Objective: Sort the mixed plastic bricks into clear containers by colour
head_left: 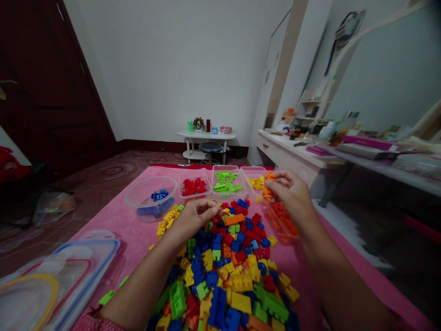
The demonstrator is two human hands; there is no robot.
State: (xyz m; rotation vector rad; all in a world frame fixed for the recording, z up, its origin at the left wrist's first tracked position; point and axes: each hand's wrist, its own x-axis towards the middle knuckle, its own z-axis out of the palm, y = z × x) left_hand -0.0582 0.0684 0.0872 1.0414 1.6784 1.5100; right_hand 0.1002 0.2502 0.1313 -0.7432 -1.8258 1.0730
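A big pile of mixed toy building bricks [241, 282] in yellow, blue, red, green and orange spreads over the pink cloth. My left hand [198, 216] hovers at the far part of the pile, thumb and fingertips pressed together; whatever lies between them is hidden. My right hand [291, 188] pinches an orange toy brick [268, 186] above the right-hand containers. Below it stands a clear container of orange bricks [282, 220], partly covered by the hand. Just behind is a clear container with yellow bricks [256, 183].
At the far edge are a round tub with blue bricks [151, 180], a box of red bricks [195, 186] and a box of green bricks [226, 182]. Container lids [86, 257] lie at the left. A cluttered white dresser [292, 151] stands to the right.
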